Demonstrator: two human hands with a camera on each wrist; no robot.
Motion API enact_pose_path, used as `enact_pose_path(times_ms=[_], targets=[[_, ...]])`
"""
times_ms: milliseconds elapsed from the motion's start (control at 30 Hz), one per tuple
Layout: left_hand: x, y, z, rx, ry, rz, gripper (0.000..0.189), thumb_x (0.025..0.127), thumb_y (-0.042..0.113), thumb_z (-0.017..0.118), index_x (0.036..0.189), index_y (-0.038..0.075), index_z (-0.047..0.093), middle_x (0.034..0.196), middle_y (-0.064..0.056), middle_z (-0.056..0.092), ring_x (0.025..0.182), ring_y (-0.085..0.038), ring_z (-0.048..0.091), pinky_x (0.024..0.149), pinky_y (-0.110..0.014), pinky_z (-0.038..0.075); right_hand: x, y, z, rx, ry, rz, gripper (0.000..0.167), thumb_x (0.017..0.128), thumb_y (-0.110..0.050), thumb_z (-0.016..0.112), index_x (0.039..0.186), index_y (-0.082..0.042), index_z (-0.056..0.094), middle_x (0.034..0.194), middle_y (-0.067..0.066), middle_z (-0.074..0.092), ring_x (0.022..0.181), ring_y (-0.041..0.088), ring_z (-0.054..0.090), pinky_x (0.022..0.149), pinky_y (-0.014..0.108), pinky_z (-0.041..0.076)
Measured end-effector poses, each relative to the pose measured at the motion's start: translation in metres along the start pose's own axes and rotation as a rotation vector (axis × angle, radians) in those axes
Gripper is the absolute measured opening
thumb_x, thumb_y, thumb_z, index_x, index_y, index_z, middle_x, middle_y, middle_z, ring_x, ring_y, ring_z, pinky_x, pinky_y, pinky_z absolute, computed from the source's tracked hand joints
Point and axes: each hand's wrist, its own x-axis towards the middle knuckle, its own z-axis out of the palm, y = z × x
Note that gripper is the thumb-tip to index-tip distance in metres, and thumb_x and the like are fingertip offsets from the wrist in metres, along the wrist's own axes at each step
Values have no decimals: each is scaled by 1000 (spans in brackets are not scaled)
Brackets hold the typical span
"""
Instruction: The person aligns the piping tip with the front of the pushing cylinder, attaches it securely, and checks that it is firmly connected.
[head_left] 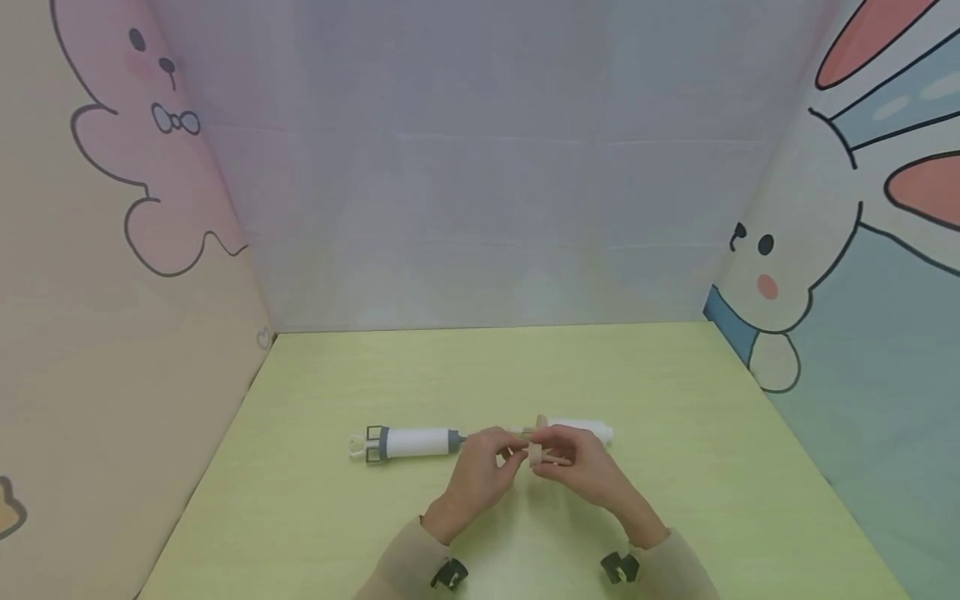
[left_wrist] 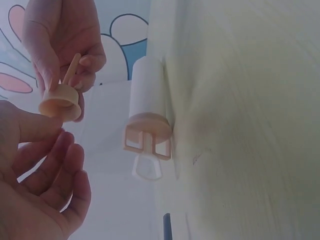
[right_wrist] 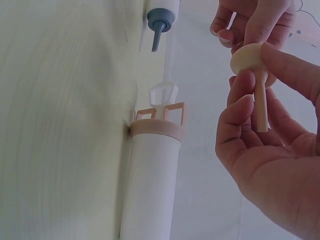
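A peach plastic nozzle cap [right_wrist: 247,57], a round cup with a slim tapering spout [right_wrist: 261,110], is between my two hands above the table. My right hand [head_left: 592,473] holds it with thumb and fingers around the cup, the spout pointing back toward the palm. At the cup's open rim [left_wrist: 51,108], my left hand [head_left: 480,471] pinches the edge with its fingertips, the other fingers curled. Beyond the right hand lies a white syringe-like tube [left_wrist: 147,90] with a peach end collar and a clear pull handle.
A second white tube [head_left: 417,442] lies left of my left hand, with a grey collar, a grey nozzle [right_wrist: 158,31] and a pale pull handle. Both lie on the yellow-green table [head_left: 480,375]. Printed cloth walls [head_left: 480,167] enclose its back and sides.
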Motion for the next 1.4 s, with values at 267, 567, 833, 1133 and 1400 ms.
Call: enact_pose_path(times_ms=[267, 567, 833, 1133, 1400], targets=[[15, -9, 4, 197, -56, -129, 35, 85, 19, 71, 117, 5, 64, 104, -11, 62, 93, -25, 59, 77, -37, 48, -6, 1, -8, 12, 30, 49, 38, 83, -6, 73, 115, 11, 59, 115, 27, 59, 101, 33, 61, 84, 33, 50], [27, -6, 15, 464, -298, -208, 76, 80, 51, 71, 138, 8, 47, 127, -13, 50, 116, -33, 46, 92, -49, 39, -9, -1, -12, 15, 39, 26, 34, 84, -2, 72, 113, 9, 60, 110, 23, 61, 93, 31, 63, 78, 32, 52], [32, -5, 22, 495, -348, -181, 87, 71, 50, 80, 140, 12, 43, 131, -14, 47, 119, -32, 43, 94, -49, 38, -11, 4, -16, 28, 34, 41, 32, 82, 8, 69, 111, 16, 57, 109, 31, 59, 91, 40, 62, 76, 34, 53], [30, -12, 33, 499, -372, -106, 82, 69, 53, 80, 138, 21, 48, 137, -13, 44, 123, -34, 41, 96, -56, 33, -13, 6, -18, 8, 46, 47, 36, 84, -5, 72, 114, 11, 59, 112, 25, 60, 94, 30, 63, 79, 31, 51], [31, -16, 47, 517, -406, -126, 78, 72, 49, 80, 139, 24, 49, 142, -11, 40, 124, -34, 39, 94, -64, 29, -15, 7, -17, -32, 67, 5, 33, 84, -5, 72, 112, 9, 61, 110, 21, 62, 93, 26, 63, 78, 33, 52]])
